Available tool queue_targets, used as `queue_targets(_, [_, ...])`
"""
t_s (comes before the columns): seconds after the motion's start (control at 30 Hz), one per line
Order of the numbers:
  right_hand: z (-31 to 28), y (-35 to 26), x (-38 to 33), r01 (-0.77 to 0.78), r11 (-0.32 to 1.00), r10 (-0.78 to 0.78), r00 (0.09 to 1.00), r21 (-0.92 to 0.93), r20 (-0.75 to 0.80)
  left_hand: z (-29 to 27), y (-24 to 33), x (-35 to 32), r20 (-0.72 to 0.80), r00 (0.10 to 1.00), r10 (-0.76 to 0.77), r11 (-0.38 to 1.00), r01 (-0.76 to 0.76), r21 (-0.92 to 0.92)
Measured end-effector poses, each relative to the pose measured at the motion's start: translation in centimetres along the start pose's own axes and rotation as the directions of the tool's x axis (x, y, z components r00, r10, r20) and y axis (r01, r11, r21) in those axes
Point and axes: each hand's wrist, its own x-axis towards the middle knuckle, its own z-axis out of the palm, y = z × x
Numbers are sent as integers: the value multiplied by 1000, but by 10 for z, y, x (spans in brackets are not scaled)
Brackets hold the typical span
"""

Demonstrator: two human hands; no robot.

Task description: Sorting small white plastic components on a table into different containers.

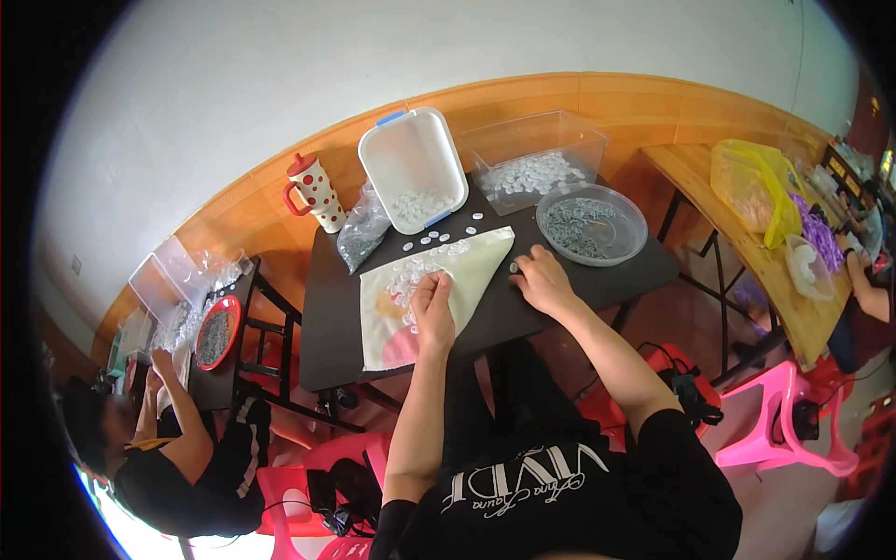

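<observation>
A cream cloth [378,345] with a coloured print lies on the dark table, and many small whitish plastic pieces [401,285] are scattered over it. My left hand [433,308] is over the cloth, thumb and fingertips pinched together; whatever is between them is hidden. To the right of the cloth, my right hand [543,282] rests low at the tabletop with fingers curled. A small round pale piece [513,268] shows right at its fingertips. Several loose white pieces [434,238] lie beyond the cloth's far edge.
At the back stand a white tub [411,140], a clear bin [597,154] of white pieces, a bag of grey bits [362,233] and a dotted tumbler [322,196]. A round tray [635,238] of grey bits sits at right. Another person [187,457] works at left.
</observation>
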Motion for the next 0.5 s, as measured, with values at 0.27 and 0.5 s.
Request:
queue_targets(0.27, [14,4,6,153,987,-151,988,-49,35,19,14,-26,199,980,-23,934,-50,354])
queue_targets(0.5, [15,9,18,151,988,-152,982,18,114,34,14,-46,718,661,221,586,-678,444])
